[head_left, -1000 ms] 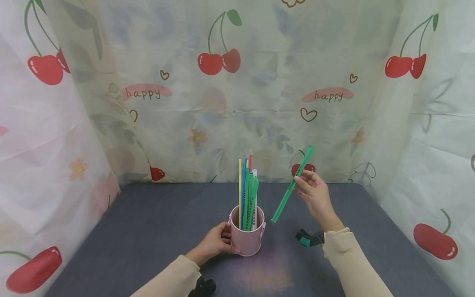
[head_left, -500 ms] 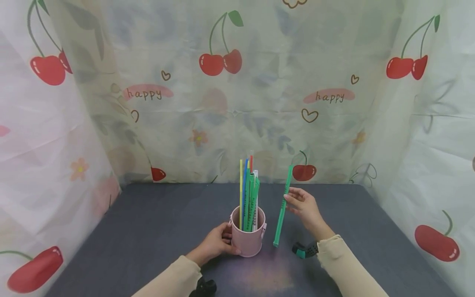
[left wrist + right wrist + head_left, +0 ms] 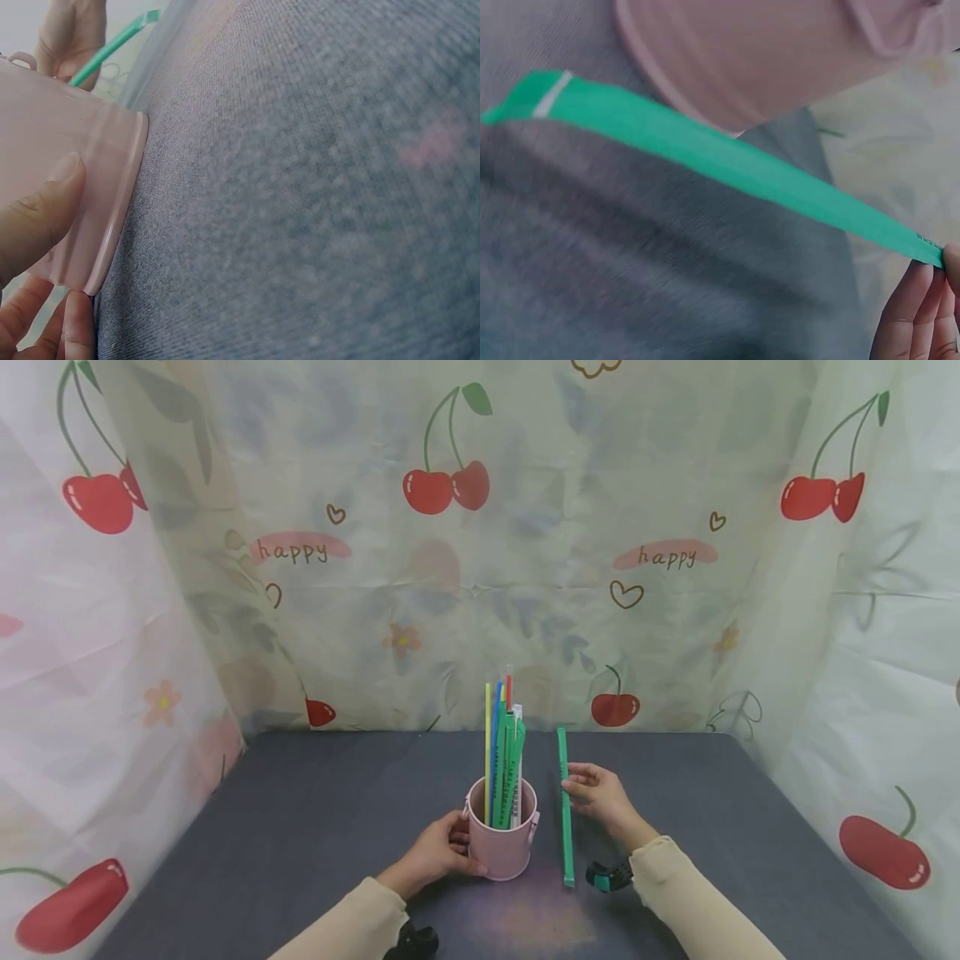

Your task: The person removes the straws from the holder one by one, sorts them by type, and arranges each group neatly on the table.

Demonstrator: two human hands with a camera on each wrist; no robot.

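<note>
"What's the biggest thing in front of us, past the curtain?"
"The dark table (image 3: 337,827). Then the pink pail (image 3: 501,856), standing upright on it."
"And how is that held?"
"By the left hand (image 3: 435,852): thumb against the wall, fingers curled round the other side, low near the base. I'd call it a good spot. The pail looks rigid but light, smooth enough to skid if only nudged."
"What's in it?"
"A bunch of sticks, several of them green (image 3: 513,768), leaning together above the rim."
"And the loose green stick (image 3: 566,827)?"
"Just to the right of the pail, apart from it, near upright. I can't tell whether its lower end meets the table."
"Who has it?"
"The right hand (image 3: 603,797), pinching it above the middle between thumb and fingers, those fingers lying close together."
"Heavy?"
"Feather-light, I'd guess. It runs straight without sagging, so fairly stiff, though thin enough to snap or crease. The surface may be slick and could swivel in a pinch."
"Better hold?"
"Around the middle would balance it; up there, the lower end stays free."
</note>
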